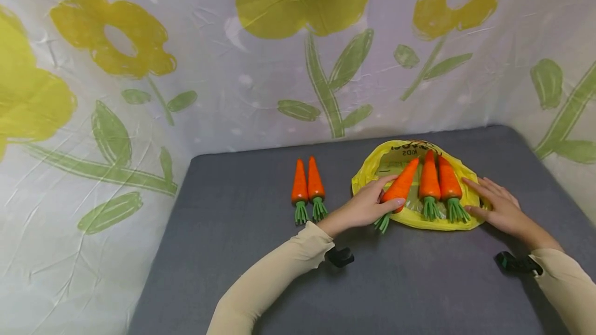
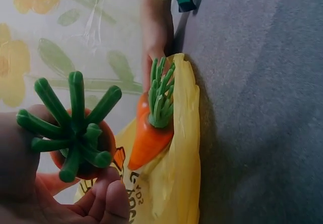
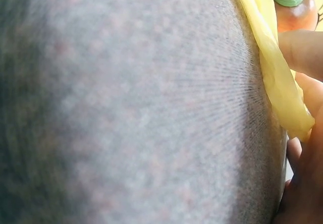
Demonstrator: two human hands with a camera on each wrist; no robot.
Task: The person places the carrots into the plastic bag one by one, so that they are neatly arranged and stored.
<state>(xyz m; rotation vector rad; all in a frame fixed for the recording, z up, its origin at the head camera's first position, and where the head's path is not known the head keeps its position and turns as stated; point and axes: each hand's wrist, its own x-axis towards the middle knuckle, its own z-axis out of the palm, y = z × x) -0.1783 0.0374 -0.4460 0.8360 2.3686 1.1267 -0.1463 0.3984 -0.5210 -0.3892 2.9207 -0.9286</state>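
We reach forward with both arms over the grey table (image 1: 242,252), sleeves pulled down to the wrists. Our left hand (image 1: 368,206) curls round the tilted carrot (image 1: 399,186), thumb below and fingers above, near its green leafy end; the carrot lies slanted on the left part of the yellow bag (image 1: 372,174), its tip pointing up and to the right. In the left wrist view the leaves of this carrot (image 2: 73,125) fan out just above our fingers (image 2: 108,201). Our right hand (image 1: 495,203) lies flat with fingers straight and spread, pressing the right edge of the bag and holding nothing. Two more carrots (image 1: 438,182) lie side by side on the bag between our hands, tips away from us, leaves toward us. A pair of carrots (image 1: 307,187) rests on the bare table left of the bag, well clear of our left hand. A flower-patterned sheet (image 1: 139,66) hangs behind the table.
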